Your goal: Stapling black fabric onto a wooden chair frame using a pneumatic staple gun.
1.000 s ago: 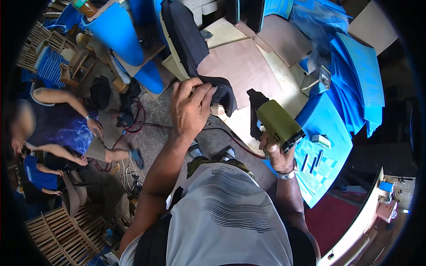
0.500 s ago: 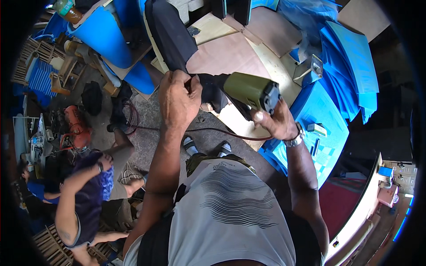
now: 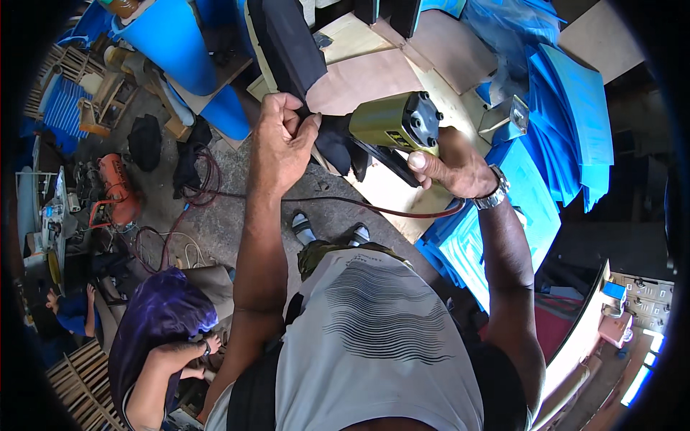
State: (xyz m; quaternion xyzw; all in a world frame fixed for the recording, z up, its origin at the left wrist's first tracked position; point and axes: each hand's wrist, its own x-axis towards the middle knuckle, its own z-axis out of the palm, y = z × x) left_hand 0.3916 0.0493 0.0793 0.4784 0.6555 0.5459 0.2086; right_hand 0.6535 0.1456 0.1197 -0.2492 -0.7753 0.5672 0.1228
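Left hand (image 3: 279, 144): I pinch the edge of the black fabric (image 3: 332, 147) between my thumb and my bent fingers; they are pressed together, not spread.
Right hand (image 3: 454, 169): My fingers are closed around the olive-green pneumatic stapler (image 3: 384, 118), with the thumb along its lower side, near the black magazine (image 3: 392, 164). Whether one finger presses the trigger, I cannot tell; it is hidden.
Stapler nose: It points toward my left hand and is over the black fabric, just beside my pinch. If it touches the cloth or stays a little apart, this view does not show.
Black fabric: It lies in front of me, between my two hands, below the long black-covered piece (image 3: 286, 43), and its loose part hangs down.
Air hose (image 3: 338, 200): It is dark red, crosses above the floor and reaches up to my right hand.
Covering done: The long upper part looks already covered, with the cloth quite smooth.
Covering left: The lower end, I judge, is not yet fastened, because I must hold it with my fingers. I see no staples, so I cannot count any.
Around me: Plywood panels (image 3: 453, 57) lie beyond the stapler, and blue sheets (image 3: 571, 118) are stacked at my right.
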